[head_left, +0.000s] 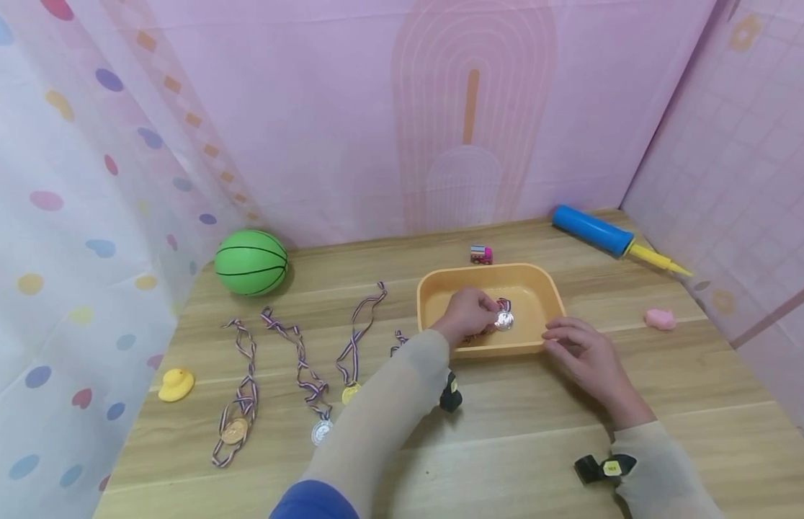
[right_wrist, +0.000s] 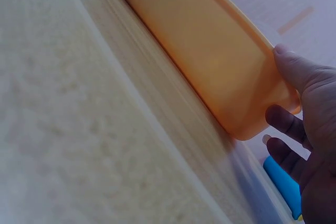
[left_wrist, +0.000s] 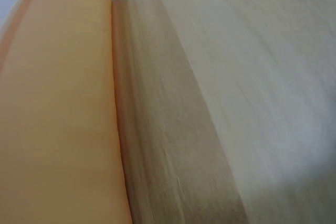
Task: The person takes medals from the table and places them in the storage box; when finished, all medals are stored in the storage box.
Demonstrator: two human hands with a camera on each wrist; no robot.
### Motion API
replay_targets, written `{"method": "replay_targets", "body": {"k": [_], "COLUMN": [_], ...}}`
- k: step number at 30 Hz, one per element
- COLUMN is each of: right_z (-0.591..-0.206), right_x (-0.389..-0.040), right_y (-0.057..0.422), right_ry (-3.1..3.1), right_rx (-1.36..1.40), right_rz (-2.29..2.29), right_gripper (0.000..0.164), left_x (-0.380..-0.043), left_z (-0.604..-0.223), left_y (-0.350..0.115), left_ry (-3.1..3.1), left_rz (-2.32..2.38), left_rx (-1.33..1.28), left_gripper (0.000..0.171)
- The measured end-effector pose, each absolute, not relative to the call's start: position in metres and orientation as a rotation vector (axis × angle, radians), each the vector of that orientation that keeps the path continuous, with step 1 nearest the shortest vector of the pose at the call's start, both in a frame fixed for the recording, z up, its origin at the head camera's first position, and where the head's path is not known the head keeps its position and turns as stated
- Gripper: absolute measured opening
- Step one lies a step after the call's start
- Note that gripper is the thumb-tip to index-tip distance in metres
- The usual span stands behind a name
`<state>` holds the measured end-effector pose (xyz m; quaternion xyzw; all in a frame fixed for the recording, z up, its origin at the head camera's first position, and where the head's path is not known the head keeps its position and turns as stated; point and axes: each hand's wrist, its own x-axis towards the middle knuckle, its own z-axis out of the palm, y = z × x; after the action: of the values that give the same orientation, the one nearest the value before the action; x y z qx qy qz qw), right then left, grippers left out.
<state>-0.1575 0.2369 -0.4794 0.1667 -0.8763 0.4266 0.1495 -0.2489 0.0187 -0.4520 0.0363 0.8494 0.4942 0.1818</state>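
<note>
A light-orange plastic basin [head_left: 499,351] stands on the wooden table; the wrist views show its outer wall. My left hand [head_left: 468,313] reaches inside, fingers pinching a silver medal [head_left: 503,320] at its edge. Some striped ribbon shows under that hand, partly hidden. At the basin's front right corner, my right hand [head_left: 585,355] grips the rim, with thumb [right_wrist: 294,66] against it. Left of the basin lie a bronze-coloured medal [head_left: 234,431], another silver medal [head_left: 321,432] and a gold medal [head_left: 351,393], each on a striped ribbon. My left sleeve partly covers the gold one.
A green ball [head_left: 251,262] sits at the back left, a yellow rubber duck [head_left: 176,385] at the left edge. Behind the basin is a small toy truck [head_left: 481,254]. A blue hand pump [head_left: 593,231] and a pink toy [head_left: 660,319] lie to the right.
</note>
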Motion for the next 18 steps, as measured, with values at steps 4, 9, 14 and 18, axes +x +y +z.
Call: {"method": "replay_targets", "body": {"k": [4, 9, 14, 18], "right_z": [-0.478, -0.478, -0.478, -0.479], "right_x": [-0.157, -0.157, -0.157, -0.157], "right_y": [0.236, 0.236, 0.237, 0.237], "right_ry": [-2.518, -2.536, -2.541, -2.513], "right_rx": [0.476, 0.471, 0.463, 0.482], "right_rz": [1.206, 1.201, 1.214, 1.219], "right_gripper": [0.01, 0.009, 0.009, 0.01], "left_x": [-0.249, -0.249, -0.25, -0.252], "left_z": [-0.455, -0.455, -0.453, -0.45], "left_y": [0.018, 0.019, 0.015, 0.008], "left_ry": [2.396, 2.424, 2.478, 2.575], "left_rz": [1.394, 1.373, 1.34, 1.272], "left_rx": [0.085, 0.05, -0.034, -0.06], "left_gripper": [0.005, 0.005, 0.007, 0.015]}}
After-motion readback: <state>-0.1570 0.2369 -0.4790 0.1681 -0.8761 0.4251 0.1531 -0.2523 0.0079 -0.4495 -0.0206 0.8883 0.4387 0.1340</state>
